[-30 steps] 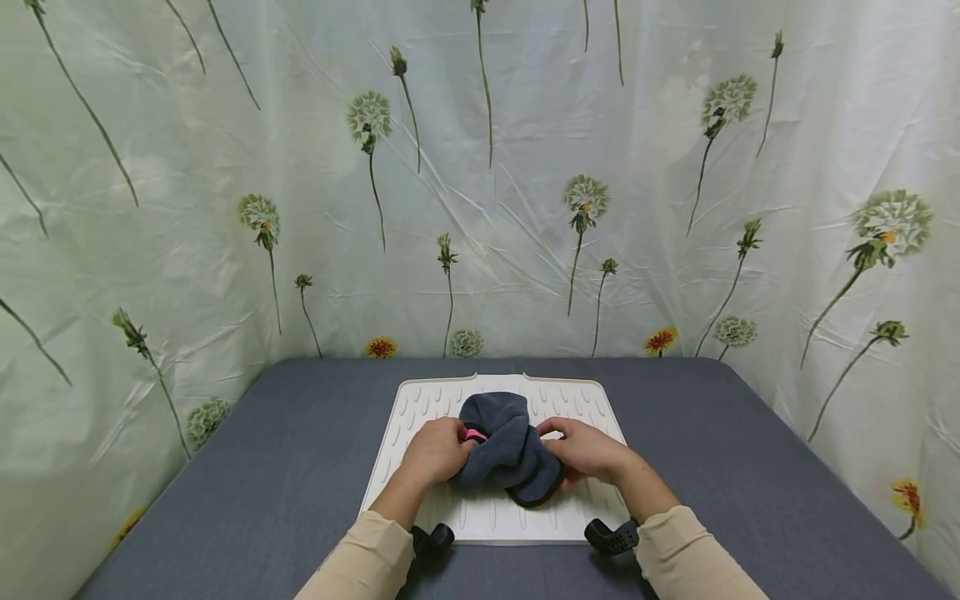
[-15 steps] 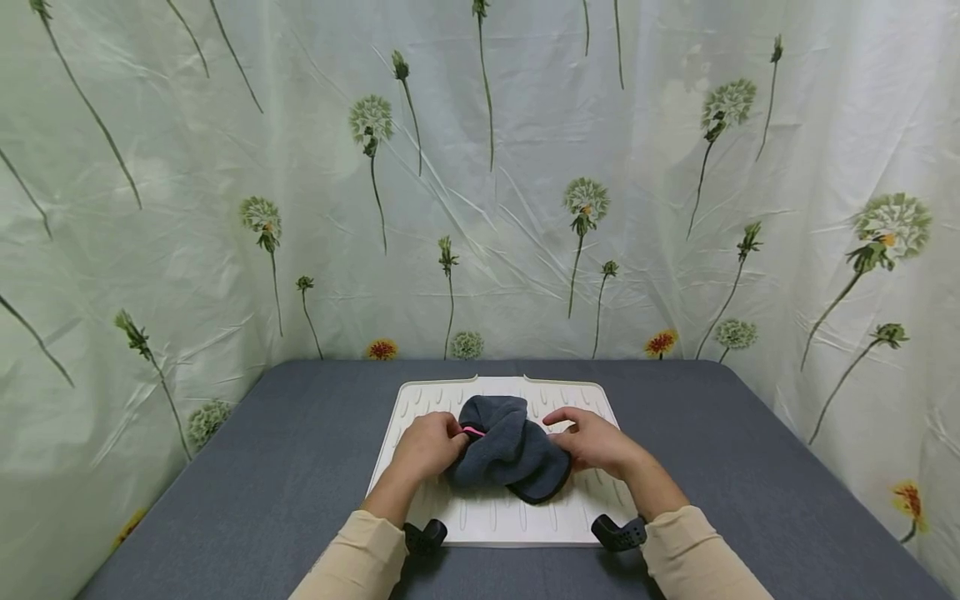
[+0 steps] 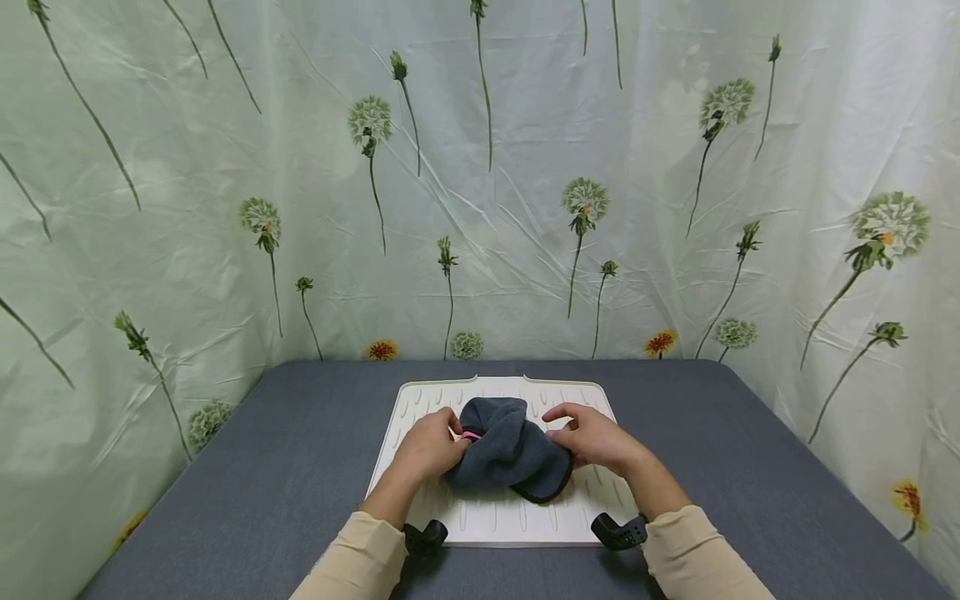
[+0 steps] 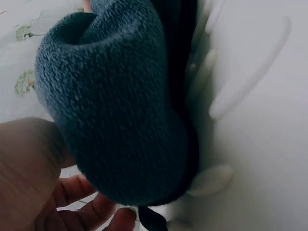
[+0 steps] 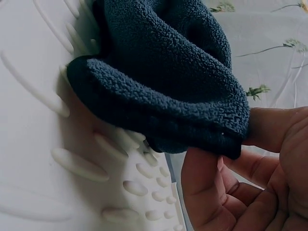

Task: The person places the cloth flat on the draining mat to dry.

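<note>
A fuzzy dark blue-grey cloth (image 3: 504,450) with black-bound edges lies bunched and twisted on a white ribbed tray (image 3: 480,521). At its left side, in the head view, a bit of pink (image 3: 471,436) shows beside the fingers. My left hand (image 3: 432,442) holds that side; the left wrist view has its thumb partly behind the cloth (image 4: 115,106) and its fingertips at the lower edge, near a dark strap-like end. My right hand (image 3: 596,436) pinches the right side. In the right wrist view, thumb and forefinger of the right hand (image 5: 250,173) take the bound corner of the cloth (image 5: 168,82).
The tray lies on a table with a dark grey cover (image 3: 322,467). Behind the table hangs a pale curtain (image 3: 495,208) printed with flowers. Black devices (image 3: 618,532) are strapped to both wrists, close over the tray's front edge.
My right hand has moved slightly up and right, its fingers shifting along the cloth's edge, and the cloth's lower right corner has spread rightward. My left hand has shifted slightly left and up.
</note>
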`<state>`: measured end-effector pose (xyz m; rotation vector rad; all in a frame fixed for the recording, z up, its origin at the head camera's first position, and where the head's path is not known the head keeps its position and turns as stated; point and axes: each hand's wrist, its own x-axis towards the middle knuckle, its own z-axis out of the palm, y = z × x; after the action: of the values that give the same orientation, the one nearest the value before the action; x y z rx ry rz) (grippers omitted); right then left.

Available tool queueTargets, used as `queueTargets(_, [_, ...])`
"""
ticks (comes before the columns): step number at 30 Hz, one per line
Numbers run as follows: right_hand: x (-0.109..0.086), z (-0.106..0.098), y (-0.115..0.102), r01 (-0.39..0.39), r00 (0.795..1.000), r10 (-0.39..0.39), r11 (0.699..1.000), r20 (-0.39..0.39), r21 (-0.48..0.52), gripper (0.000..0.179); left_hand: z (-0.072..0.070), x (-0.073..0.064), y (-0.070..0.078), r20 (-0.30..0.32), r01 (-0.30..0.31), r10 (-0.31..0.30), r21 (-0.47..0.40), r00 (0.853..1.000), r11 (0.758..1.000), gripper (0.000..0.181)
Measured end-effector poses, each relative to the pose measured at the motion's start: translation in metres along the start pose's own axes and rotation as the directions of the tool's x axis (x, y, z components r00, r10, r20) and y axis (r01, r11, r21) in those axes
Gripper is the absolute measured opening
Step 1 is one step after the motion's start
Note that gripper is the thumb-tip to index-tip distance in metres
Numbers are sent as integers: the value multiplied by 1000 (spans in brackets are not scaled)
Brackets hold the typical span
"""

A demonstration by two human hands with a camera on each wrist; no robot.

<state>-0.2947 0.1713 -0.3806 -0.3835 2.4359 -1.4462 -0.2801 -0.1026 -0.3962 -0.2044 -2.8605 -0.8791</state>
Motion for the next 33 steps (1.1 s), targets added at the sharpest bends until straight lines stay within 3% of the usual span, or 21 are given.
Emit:
queueTargets(4, [0,1,-1,1,1000,-1,1000,-9,-29,36,0,-3,6,18,-26,26,-42,999,999,20])
queueTargets(7, [0,2,-1,7,1000,-7,999,-2,-39,35,0,-5,11,74,-34,38,-61,997,998,23])
queueTargets(11, [1,3,0,18,1000,-17,999,21,-45,34,1,-8,15,150,-49,56,-50,987,998,26])
queueTargets(17, [2,3,1,23,999,-21,998,41,-52,33,2,-10,18,197,-62,64,-15,978,998,26])
queueTargets(27, [1,1,2,45,995,-40,997,87,-57,42,3,-11,15,298,-148,174,-106,939,983,12])
queueTargets(33, [1,-1,3,83,993,-80,996,89,-37,45,0,-10,13,306,-163,195,-127,932,978,10])
